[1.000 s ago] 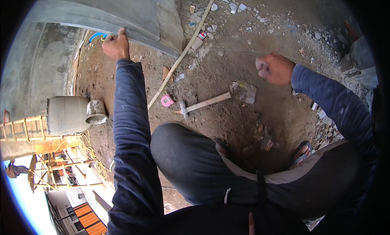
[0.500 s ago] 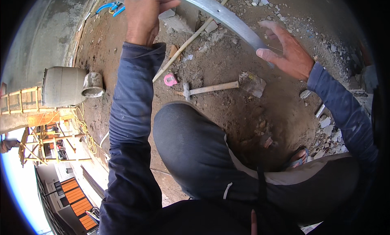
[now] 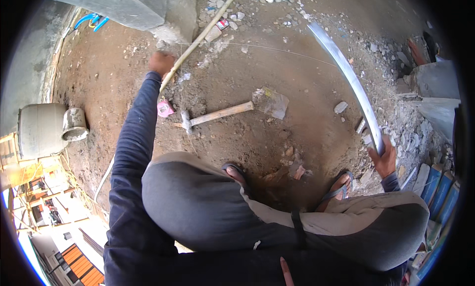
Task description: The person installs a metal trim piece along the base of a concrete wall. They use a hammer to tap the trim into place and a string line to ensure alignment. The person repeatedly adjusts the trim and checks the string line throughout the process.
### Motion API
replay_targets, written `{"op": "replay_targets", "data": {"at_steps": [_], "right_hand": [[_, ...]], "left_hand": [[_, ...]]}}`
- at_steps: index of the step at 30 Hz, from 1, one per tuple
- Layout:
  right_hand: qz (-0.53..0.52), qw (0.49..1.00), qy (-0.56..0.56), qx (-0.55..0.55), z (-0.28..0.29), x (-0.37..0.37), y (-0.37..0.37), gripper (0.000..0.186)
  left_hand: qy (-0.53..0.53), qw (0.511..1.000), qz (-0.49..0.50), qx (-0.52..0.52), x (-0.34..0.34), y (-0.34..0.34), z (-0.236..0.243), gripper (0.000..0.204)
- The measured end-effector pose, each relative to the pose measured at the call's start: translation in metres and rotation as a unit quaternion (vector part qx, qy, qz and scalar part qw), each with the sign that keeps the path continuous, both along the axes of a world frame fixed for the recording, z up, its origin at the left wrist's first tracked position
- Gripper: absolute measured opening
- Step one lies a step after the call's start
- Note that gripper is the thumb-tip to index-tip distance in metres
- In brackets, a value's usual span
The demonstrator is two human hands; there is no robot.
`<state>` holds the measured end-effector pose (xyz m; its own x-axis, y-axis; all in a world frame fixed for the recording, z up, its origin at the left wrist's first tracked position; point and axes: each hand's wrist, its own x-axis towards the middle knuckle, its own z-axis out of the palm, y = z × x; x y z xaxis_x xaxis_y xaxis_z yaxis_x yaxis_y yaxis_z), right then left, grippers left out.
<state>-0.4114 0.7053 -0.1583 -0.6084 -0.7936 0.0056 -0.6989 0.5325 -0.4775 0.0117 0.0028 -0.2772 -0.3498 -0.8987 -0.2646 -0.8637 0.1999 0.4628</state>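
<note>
In my right hand (image 3: 383,157) is the near end of a long, flat silver metal bar (image 3: 352,80), fingers closed around it. The bar slants up and away to the left over the dirt. My left hand (image 3: 162,63) is stretched forward, low to the ground beside a long wooden pole (image 3: 200,37). Its fingers are curled in, and whatever they hold is hidden. Just nearer than that hand lies a pink tape measure (image 3: 165,108). Next to the tape is a hammer (image 3: 222,113) with a wooden handle, its head toward the left.
A thin string (image 3: 267,47) crosses the ground at the far side. A concrete block (image 3: 180,19) stands far left, with blue-handled pliers (image 3: 91,22) beyond it. A drum (image 3: 42,130) and bucket (image 3: 75,125) stand left. Rubble (image 3: 413,132) and stacked blue-edged boxes (image 3: 440,192) lie right.
My left hand has let go of the metal bar and reached down near the wooden pole. My right hand has drawn the bar to the right and nearer, gripping its end.
</note>
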Motion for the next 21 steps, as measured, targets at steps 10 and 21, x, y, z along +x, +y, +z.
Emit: {"op": "replay_targets", "data": {"at_steps": [10, 21], "right_hand": [[-0.232, 0.953, -0.086, 0.174, -0.050, 0.105, 0.157, 0.044], [-0.257, 0.965, 0.003, 0.046, -0.076, 0.041, 0.161, 0.034]], "left_hand": [[0.050, 0.988, 0.124, -0.072, -0.008, -0.017, -0.091, 0.046], [0.324, 0.906, 0.177, 0.206, 0.057, -0.049, -0.093, 0.023]]}}
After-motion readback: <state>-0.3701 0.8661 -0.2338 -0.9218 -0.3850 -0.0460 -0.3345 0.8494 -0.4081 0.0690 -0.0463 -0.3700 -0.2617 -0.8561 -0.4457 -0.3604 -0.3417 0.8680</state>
